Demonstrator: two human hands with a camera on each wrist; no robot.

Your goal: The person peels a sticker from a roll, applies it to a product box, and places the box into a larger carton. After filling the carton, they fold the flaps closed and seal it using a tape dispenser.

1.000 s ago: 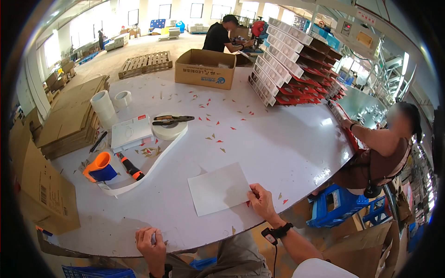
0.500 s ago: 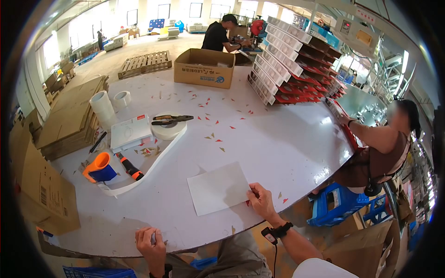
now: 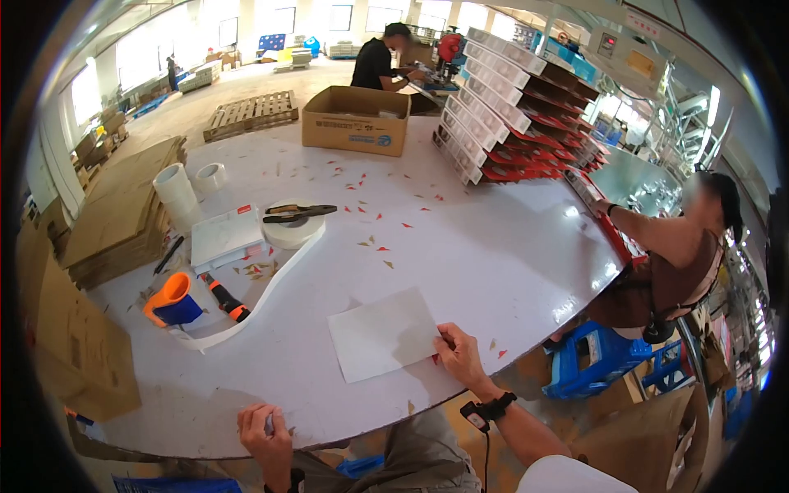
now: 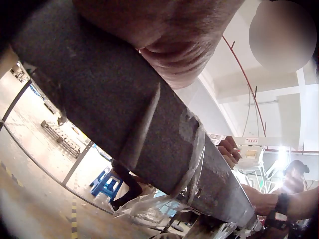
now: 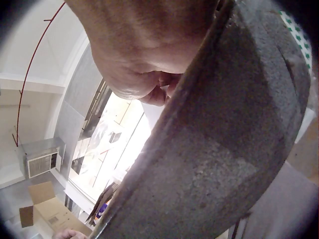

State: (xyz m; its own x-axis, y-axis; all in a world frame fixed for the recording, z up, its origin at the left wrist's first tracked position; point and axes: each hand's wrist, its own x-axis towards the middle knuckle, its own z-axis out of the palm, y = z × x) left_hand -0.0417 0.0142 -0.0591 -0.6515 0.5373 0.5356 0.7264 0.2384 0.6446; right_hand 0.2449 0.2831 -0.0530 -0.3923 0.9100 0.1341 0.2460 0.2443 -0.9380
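A blank white sheet of paper lies on the light table near its front edge, seen in the head view. My right hand is at its right edge, thumb and fingers pinching the sheet there. Well to the left, my left hand rests at the table's front edge with its fingers loosely curled, apart from the paper. In the left wrist view, the table's dark edge fills much of the picture and hides the left fingers. The table edge likewise covers most of the right wrist view.
On the left stand tape rolls, a white box, pliers on a tape roll, an orange-handled cutter and a tape dispenser. A cardboard box and stacked trays are behind. A person works at right.
The head view has shifted slightly, so the table's contents appear a little further left. Both hands and the sheet keep their places.
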